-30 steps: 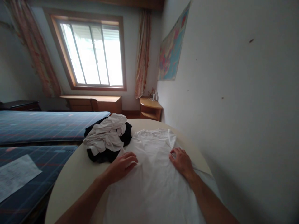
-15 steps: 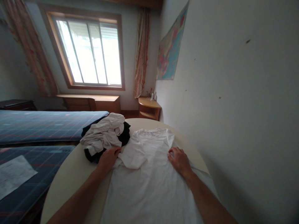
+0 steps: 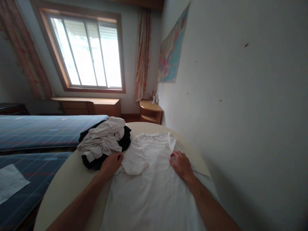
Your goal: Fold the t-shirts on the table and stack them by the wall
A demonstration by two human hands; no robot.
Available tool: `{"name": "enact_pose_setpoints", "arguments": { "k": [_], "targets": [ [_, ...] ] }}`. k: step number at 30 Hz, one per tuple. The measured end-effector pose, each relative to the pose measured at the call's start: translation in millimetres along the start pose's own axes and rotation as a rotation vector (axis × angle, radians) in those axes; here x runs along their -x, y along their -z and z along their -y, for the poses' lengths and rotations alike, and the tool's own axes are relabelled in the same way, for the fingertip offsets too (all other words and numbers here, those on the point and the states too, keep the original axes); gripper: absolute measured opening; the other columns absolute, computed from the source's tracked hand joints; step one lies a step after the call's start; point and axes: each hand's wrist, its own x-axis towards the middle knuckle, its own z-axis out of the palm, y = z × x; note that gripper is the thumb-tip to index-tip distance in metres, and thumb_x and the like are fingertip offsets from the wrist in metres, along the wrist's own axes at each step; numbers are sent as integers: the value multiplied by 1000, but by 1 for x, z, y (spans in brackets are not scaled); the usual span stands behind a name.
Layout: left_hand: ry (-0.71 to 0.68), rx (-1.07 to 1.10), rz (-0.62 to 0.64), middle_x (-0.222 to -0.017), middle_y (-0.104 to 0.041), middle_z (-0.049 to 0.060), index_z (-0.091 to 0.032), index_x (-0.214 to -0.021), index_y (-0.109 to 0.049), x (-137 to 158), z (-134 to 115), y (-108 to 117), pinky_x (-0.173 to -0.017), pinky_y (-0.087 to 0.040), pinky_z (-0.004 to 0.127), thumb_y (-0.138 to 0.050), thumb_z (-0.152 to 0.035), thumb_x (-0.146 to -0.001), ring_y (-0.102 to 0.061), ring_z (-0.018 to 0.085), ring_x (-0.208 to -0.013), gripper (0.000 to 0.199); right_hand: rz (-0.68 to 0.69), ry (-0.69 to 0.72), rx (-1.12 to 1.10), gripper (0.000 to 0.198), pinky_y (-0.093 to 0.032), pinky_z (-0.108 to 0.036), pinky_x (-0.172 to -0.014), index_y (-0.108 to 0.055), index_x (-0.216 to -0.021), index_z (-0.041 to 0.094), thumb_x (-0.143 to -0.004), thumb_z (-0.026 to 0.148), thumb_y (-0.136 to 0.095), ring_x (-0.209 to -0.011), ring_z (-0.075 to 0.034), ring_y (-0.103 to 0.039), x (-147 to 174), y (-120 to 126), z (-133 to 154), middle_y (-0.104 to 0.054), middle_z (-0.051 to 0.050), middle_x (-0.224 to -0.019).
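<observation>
A white T-shirt (image 3: 154, 186) lies spread on a round cream table (image 3: 64, 189), its neckline at the far side and its hem out of view below. On its left, my left hand (image 3: 112, 164) is closed, thumb and fingers pinching the edge of the folded-over sleeve (image 3: 134, 160). My right hand (image 3: 181, 164) rests at the opposite side near the shoulder, fingers curled onto the cloth; the fingertips are partly hidden. Right beside my left hand sits a heap of crumpled clothes, with a light grey garment (image 3: 102, 138) on top of black ones (image 3: 125, 139).
A plain wall (image 3: 240, 134) runs close along the right. To the left are two blue plaid mattresses (image 3: 48, 131), the nearer with a paper sheet (image 3: 12, 181) on it. Beyond the table stand a wooden desk (image 3: 103, 102) under the window and a corner shelf (image 3: 151, 107).
The whole view has shifted slightly to the right. My left hand keeps its pinch at the sleeve, whose edge lies a little smoother. My right hand stays at the shirt's side.
</observation>
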Motion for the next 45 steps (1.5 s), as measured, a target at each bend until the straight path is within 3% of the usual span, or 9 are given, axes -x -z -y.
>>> {"name": "enact_pose_setpoints", "arguments": {
  "k": [12,20,25,31,37,45],
  "targets": [
    [148,-87,-76,-106,-74,16,-12,-107,-67,-5,7,14,-84,-48,34,-37,-24,-98,-70,29,-102,34,-10,15,1,15,-40,-30,-92,-67,-97,21,-91,30,-56,-103,-22,-57,1,0,-1,-68,-6,-106],
    [82,-90,-54,-108,-74,10,-19,-107,-68,-5,5,6,-82,-48,29,-43,-30,-98,-69,24,-102,29,-6,-1,-4,14,-40,-30,-92,-66,-97,22,-91,30,-56,-104,-22,-57,2,1,1,-68,-6,-108],
    [40,-91,-12,-108,-74,11,-21,-105,-71,-8,2,13,-82,-48,32,-38,-32,-100,-69,25,-102,35,-5,-2,-3,15,-40,-30,-90,-66,-97,22,-92,31,-55,-104,-22,-57,2,2,1,-68,-6,-108],
    [-7,-127,29,-111,-73,12,-22,-107,-72,-33,-11,22,-84,-48,32,-47,-28,-95,-68,27,-105,29,5,-5,-9,14,-40,-30,-90,-66,-97,22,-91,30,-56,-103,-22,-57,1,1,0,-68,-5,-107],
    [61,-171,80,-110,-72,22,-11,-109,-71,-67,-19,17,-83,-50,37,-47,-27,-96,-69,32,-104,31,-4,5,-21,14,-40,-30,-91,-66,-97,22,-91,29,-56,-103,-21,-57,1,0,-1,-68,-6,-107],
    [37,-153,150,-105,-75,15,-16,-99,-75,-82,-24,14,-82,-50,29,-59,-29,-90,-70,26,-103,22,1,1,-31,14,-40,-30,-93,-67,-97,22,-90,28,-57,-103,-21,-58,1,2,0,-68,-5,-106]
  ]
}}
